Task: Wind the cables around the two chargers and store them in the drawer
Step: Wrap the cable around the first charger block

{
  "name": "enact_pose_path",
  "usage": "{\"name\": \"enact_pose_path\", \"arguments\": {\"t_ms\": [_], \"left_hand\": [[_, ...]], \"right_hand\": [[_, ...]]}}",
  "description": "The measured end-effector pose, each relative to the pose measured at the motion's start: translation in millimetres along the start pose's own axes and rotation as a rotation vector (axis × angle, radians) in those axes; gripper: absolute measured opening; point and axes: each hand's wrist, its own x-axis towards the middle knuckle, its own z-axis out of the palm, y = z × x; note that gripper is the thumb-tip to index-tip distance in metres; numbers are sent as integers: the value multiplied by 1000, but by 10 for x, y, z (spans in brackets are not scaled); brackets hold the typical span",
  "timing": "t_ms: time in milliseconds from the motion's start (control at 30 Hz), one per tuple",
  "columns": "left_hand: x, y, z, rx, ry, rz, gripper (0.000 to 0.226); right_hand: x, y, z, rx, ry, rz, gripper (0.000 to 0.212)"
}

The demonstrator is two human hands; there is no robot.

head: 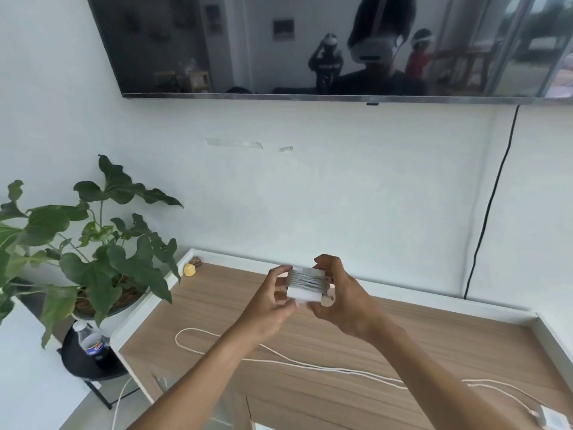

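A white charger block (305, 285) with cable wound in many turns round its middle is held up above the wooden cabinet top (434, 336). My left hand (269, 302) grips its left side and my right hand (341, 293) grips its right side, fingers curled over the top. A second white cable (279, 356) lies loose across the cabinet top, looping at the left and running right to a second white charger (548, 417) at the bottom right corner, mostly cut off by the frame edge. No drawer is identifiable in view.
A potted leafy plant (93, 243) stands left of the cabinet, with a plastic bottle (91, 339) on a black stand below it. A small yellow object (189, 270) sits at the cabinet's back left corner. A wall-mounted screen (310, 45) hangs above; a black cord (490, 206) runs down the wall.
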Motion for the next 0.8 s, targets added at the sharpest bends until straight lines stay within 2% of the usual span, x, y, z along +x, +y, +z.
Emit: {"name": "enact_pose_path", "arguments": {"t_ms": [133, 333, 567, 800], "left_hand": [[337, -13, -76, 305, -98, 100, 79], [656, -165, 37, 666, -124, 173, 67], [780, -558, -68, 830, -68, 222, 71], [953, -1167, -502, 906, -56, 99, 66]], "right_hand": [[96, 231, -181, 2, -48, -2, 70], [266, 670, -165, -34, -180, 28, 64], [605, 996, 302, -166, -303, -21, 68], [1098, 1204, 964, -328, -400, -64, 68]]}}
